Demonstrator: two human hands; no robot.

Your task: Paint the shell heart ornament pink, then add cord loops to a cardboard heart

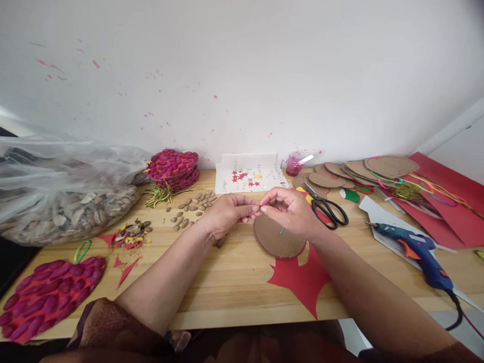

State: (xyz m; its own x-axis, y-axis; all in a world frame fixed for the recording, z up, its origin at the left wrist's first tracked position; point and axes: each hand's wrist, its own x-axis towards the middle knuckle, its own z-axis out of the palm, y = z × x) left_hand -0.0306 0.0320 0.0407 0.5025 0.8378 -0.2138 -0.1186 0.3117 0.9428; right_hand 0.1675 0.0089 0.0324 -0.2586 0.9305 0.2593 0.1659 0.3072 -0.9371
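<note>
My left hand [229, 214] and my right hand [290, 212] meet at the fingertips above the table, both pinched closed. Whatever they pinch is too small to make out. Just below my right hand lies a round cardboard disc [278, 244] with a dark red edge and a small bluish mark on it. A cut sheet of red paper [298, 285] with pointed ends sticks out from under the disc. Several brown shells [185, 223] are scattered beyond my left wrist. Black-handled scissors [328, 210] lie to the right of my right hand.
A blue glue gun [419, 249] with a cable lies at right, near stacked cardboard discs [363, 171] and red sheets [449, 212]. At left are a plastic bag [75, 201] of shells and a magenta shell-covered piece [56, 290]. Paper [227, 184] with small stars and a cup [294, 165] stand behind.
</note>
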